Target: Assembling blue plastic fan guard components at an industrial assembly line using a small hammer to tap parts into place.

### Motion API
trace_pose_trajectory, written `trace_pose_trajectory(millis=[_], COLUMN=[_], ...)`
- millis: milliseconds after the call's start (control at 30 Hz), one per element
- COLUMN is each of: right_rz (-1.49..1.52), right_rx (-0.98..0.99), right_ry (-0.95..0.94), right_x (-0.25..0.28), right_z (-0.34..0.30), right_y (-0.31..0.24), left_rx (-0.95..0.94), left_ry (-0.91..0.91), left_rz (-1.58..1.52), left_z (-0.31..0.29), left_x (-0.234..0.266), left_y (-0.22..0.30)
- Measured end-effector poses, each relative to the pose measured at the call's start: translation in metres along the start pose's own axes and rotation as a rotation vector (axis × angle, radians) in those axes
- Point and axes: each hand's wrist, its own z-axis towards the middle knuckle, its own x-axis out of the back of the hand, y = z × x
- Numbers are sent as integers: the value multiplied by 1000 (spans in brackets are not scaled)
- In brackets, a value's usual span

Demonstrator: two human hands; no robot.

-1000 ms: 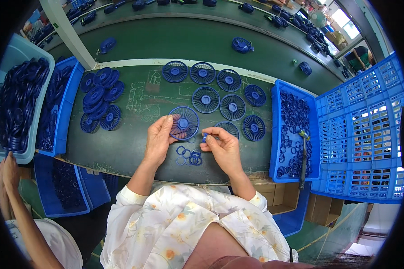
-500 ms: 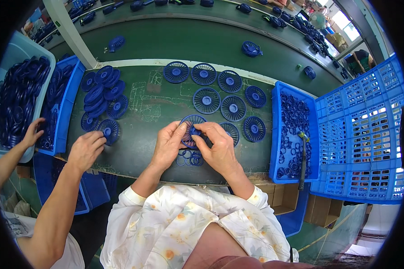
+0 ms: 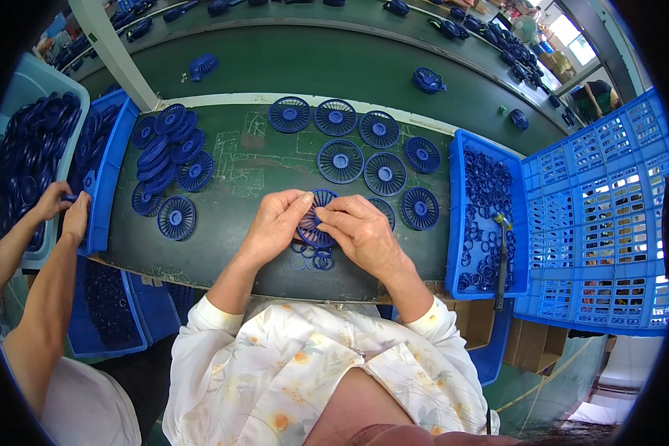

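Above the near edge of the table, my left hand [image 3: 276,223] pinches the left rim of a dark blue round fan grille [image 3: 310,229] between thumb and fingers. My right hand [image 3: 363,229] grips the same grille from the right, its fingertips closed near the hub. What those fingertips may pinch there is hidden. Several small blue rings [image 3: 321,260] lie on the table just below the grille. Beyond my hands, several more grilles [image 3: 340,161] lie flat, hubs up. One grille [image 3: 380,209] is partly covered by my right hand.
A blue bin [image 3: 453,223] of small rings, with a hammer [image 3: 502,260] across it, stands right beside a blue crate [image 3: 595,223]. At left are piled grilles [image 3: 156,160], filled bins [image 3: 119,178] and a co-worker's hands [image 3: 73,212]. A green conveyor [image 3: 312,63] carries blue parts behind.
My right fingers have shifted slightly at the grille's hub. The co-worker's right hand has left a grille and joined the other hand by the bins. Parts on the conveyor have moved right.
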Motion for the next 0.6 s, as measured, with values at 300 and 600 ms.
trace_pose_trajectory(millis=[300,600], right_rz=[154,-184], right_rx=[-272,-250], right_ry=[375,7], right_x=[6,-32], right_z=[14,-25], right_y=[-7,18], left_rx=[-154,-502], left_ry=[81,566], left_rz=[-13,989], left_z=[16,32], left_x=[9,39], left_y=[22,-3])
